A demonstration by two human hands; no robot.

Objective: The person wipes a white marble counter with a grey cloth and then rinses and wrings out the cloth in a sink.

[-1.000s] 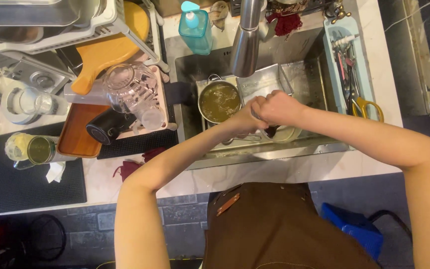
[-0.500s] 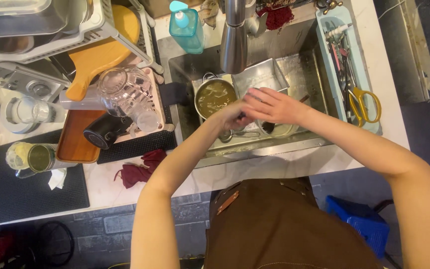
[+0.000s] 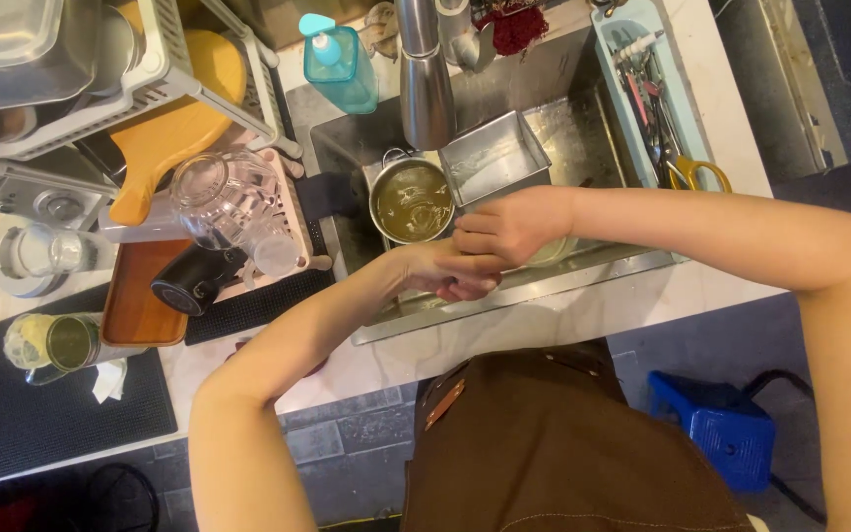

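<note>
Now both arms bent inward, left hand [image 3: 445, 271] & right hand [image 3: 509, 227] touching over sink [image 3: 583, 271].

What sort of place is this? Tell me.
Probably a café or drinks kitchen's wash-up spot: a steel sink under a tap, a soap bottle, and a drying rack of washed ware.

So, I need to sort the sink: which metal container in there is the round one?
The small pot with murky liquid, left of the square tin. It is round with a side handle; the tin has straight walls and corners.
</note>
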